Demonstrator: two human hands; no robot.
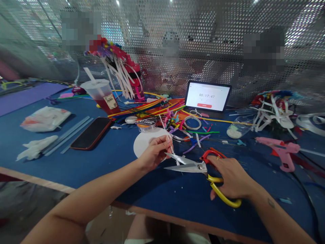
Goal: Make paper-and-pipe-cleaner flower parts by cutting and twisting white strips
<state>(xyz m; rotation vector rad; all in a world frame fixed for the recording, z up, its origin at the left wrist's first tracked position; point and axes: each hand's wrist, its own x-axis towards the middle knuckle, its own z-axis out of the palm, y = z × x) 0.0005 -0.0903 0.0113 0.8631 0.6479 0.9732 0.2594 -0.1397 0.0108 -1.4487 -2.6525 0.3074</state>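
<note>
My left hand [155, 152] pinches a thin white strip [164, 122], which sticks up above the fingers and hangs a little below them. Under and behind that hand lies a white paper disc [141, 140]. My right hand [230, 174] grips scissors [194, 166] with one red and one yellow handle. Their blades are parted and point left, the upper tip close beside the strip's lower end. Whether the blade touches the strip I cannot tell.
Colourful pipe cleaners [152, 106] and small pieces lie behind my hands. A tablet [208, 96] shows a timer. To the right is a pink glue gun [281, 149] with its cable; to the left are a phone [91, 133], a drink cup [104, 96] and glue sticks [69, 134].
</note>
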